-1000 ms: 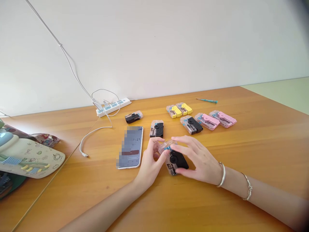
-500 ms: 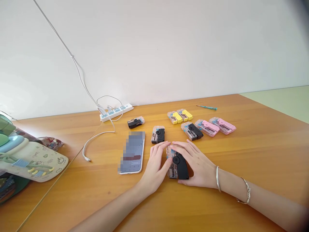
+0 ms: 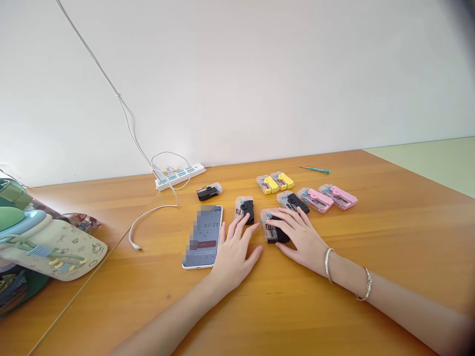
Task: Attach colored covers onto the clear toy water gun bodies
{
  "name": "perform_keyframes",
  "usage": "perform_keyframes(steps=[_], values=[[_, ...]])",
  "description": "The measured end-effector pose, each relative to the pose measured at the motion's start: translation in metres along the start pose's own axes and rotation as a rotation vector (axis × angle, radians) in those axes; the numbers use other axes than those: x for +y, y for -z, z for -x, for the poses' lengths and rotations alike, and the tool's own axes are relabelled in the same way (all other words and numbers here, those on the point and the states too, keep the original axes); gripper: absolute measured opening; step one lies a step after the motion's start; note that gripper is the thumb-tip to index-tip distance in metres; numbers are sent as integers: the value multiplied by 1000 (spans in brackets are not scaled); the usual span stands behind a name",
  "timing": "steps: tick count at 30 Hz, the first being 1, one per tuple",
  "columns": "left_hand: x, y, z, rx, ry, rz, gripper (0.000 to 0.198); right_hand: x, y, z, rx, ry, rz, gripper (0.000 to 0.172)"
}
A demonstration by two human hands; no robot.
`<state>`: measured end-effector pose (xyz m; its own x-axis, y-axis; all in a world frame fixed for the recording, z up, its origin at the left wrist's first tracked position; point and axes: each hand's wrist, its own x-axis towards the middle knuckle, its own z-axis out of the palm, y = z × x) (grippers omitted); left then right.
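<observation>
Left hand (image 3: 235, 257) released black gadget (image 3: 269, 230), right hand (image 3: 302, 237) atop

The clear case (image 3: 267, 223) is showing a black cover, the yellow cases (image 3: 275, 183) and pink cases (image 3: 326, 199) are showing blue flecks, and the tabletop (image 3: 334, 257) is showing streaky orange-brown grain.

The scene is bright and evenly daylit, and the white wall (image 3: 237, 84) looks pale, almost washed out toward the left. A soft glare lies across the far left end of the wooden table (image 3: 334, 282), fading toward its right edge. Shadows stay faint, only a thin dark rim under the right hand (image 3: 302, 232) and the left hand (image 3: 235, 259). The wide lens bends the table's edges — the upper right corner darkens into a blurred smudge — and the phone screen (image 3: 203, 237) is partly pixelated.
</observation>
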<state>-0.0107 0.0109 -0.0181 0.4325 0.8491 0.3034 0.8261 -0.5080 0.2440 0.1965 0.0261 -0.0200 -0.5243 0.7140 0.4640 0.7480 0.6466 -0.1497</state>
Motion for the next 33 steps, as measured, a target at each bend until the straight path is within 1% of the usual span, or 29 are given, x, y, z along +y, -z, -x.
perform_keyframes(steps=[2,3,5,7,9,12,16,19,23,26,28,30,33], values=[[2,1,1,17,-27,-11,41,0,1,-2,68,-10,15,30],[4,3,1,26,-37,-9,41,0,2,-3,79,-7,23,26],[8,6,2,38,-52,6,39,-1,3,-3,75,6,38,21],[13,8,3,48,-68,33,37,-1,3,-3,61,23,51,21],[16,11,3,55,-83,66,36,0,1,-2,49,34,63,27],[17,11,4,78,-83,82,37,4,-6,1,29,23,95,41],[12,6,3,126,-37,7,43,6,-11,3,-3,-64,93,48],[7,2,1,84,-20,-10,52,4,-8,3,-13,-84,43,48],[8,4,1,68,-71,46,56,-2,1,1,9,9,-21,43],[12,6,2,79,-90,96,58,-5,5,2,-10,70,-81,41],[14,6,3,76,-94,116,54,-6,6,2,-38,81,-124,44],[13,5,3,56,-89,128,52,-6,5,3,-76,66,-167,52],[11,3,3,-33,-80,185,56,-8,4,3,-154,34,-233,63]])
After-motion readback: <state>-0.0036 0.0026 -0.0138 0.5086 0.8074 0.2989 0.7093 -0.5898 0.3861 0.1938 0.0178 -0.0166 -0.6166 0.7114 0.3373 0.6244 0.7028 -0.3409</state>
